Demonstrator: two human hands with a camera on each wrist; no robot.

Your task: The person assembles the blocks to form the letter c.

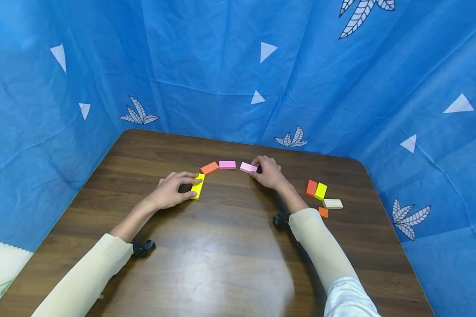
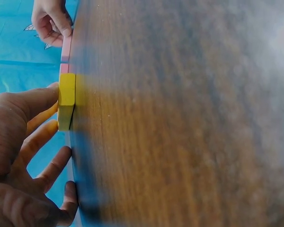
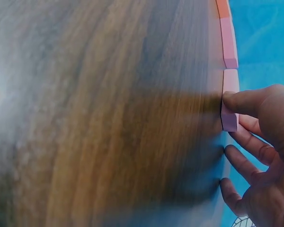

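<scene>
My left hand (image 1: 172, 190) pinches a long yellow block (image 1: 198, 186) by its two ends, thumb at the near end and fingers at the far one. Past its far end lies an orange block (image 1: 210, 168), its corner right by a pink block (image 1: 227, 165). Further right, my right hand (image 1: 268, 171) pinches a light pink block (image 1: 247, 167) between thumb and fingers. A small gap parts the two pink blocks in the head view. Together the blocks trace an arc on the table. In the right wrist view the thumb (image 3: 246, 101) presses the light pink block's near face.
At the right of the brown wooden table (image 1: 230, 273) lies a loose group: a red-orange block (image 1: 311, 188), a yellow-green block (image 1: 320, 191), a cream block (image 1: 332, 204) and a small orange block (image 1: 323, 212). A blue patterned curtain (image 1: 206, 66) stands along the table's back and sides.
</scene>
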